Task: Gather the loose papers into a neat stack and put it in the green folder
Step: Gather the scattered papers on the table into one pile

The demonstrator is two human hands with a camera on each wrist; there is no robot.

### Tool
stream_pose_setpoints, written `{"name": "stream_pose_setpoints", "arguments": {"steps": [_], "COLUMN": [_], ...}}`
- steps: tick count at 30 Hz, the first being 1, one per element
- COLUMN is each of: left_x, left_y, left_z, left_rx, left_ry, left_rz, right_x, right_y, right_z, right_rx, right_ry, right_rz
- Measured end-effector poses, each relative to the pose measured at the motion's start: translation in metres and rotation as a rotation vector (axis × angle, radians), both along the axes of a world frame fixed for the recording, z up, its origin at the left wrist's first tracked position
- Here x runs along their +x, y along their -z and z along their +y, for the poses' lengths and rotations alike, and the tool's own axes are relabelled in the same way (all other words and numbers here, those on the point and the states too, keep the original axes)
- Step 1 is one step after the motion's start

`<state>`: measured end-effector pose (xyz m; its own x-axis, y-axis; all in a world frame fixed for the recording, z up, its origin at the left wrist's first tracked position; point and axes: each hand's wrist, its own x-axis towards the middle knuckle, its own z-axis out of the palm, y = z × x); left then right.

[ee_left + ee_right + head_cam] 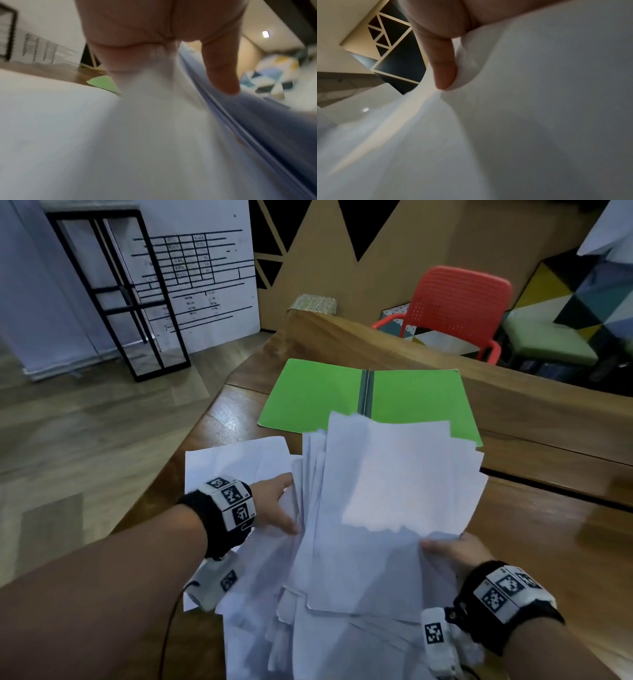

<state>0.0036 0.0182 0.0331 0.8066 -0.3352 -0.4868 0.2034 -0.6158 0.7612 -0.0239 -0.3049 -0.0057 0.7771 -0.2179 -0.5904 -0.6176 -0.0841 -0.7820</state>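
Observation:
The green folder (318,395) lies open and flat on the wooden table (548,542), its dark spine facing me. In front of it I hold up an uneven bundle of white papers (394,491). My left hand (277,505) grips the bundle's left edge, its thumb (221,73) lying on the sheet edges (257,121). My right hand (448,553) pinches the lower right corner, thumb (445,70) on top of the papers (539,121). More loose sheets (236,460) lie spread on the table under and left of the bundle. A corner of the green folder (102,83) shows in the left wrist view.
The table's left edge (205,419) drops to the wooden floor. A raised wooden ledge (376,344) runs behind the folder, with a red chair (455,306) beyond it. A black metal rack (120,296) and a printed board (198,278) stand at the far left.

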Motion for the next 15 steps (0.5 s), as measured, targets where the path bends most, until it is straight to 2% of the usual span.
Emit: {"name": "stream_pose_setpoints", "arguments": {"steps": [2, 3, 4, 6, 7, 10, 11, 13, 15], "left_x": [0.001, 0.001, 0.001, 0.004, 0.003, -0.011, -0.015, -0.014, -0.009], "left_y": [-0.001, -0.001, -0.001, 0.005, 0.006, 0.009, 0.011, 0.013, 0.015], "left_z": [0.005, 0.007, 0.011, 0.022, 0.029, 0.044, 0.046, 0.047, 0.047], "left_rx": [0.393, 0.517, 0.558, 0.539, 0.527, 0.534, 0.536, 0.547, 0.426], "left_ry": [0.108, 0.126, 0.095, -0.08, -0.148, -0.097, -0.08, -0.14, -0.447], "left_rz": [0.098, 0.083, 0.025, -0.074, -0.054, 0.32, 0.375, 0.204, -0.039], "right_x": [0.002, 0.001, -0.001, -0.005, -0.007, -0.011, -0.012, -0.013, -0.012], "right_y": [0.008, 0.01, 0.01, 0.011, 0.012, 0.016, 0.016, 0.015, 0.014], "right_z": [-0.012, -0.017, -0.021, -0.028, -0.03, -0.034, -0.034, -0.034, -0.035], "right_rx": [-0.09, -0.103, -0.113, -0.144, -0.16, -0.194, -0.196, -0.154, -0.064], "right_ry": [0.004, 0.0, -0.007, -0.014, -0.017, -0.011, 0.002, 0.021, 0.05], "right_rz": [0.043, 0.065, 0.085, 0.109, 0.108, 0.091, 0.086, 0.064, 0.065]}}
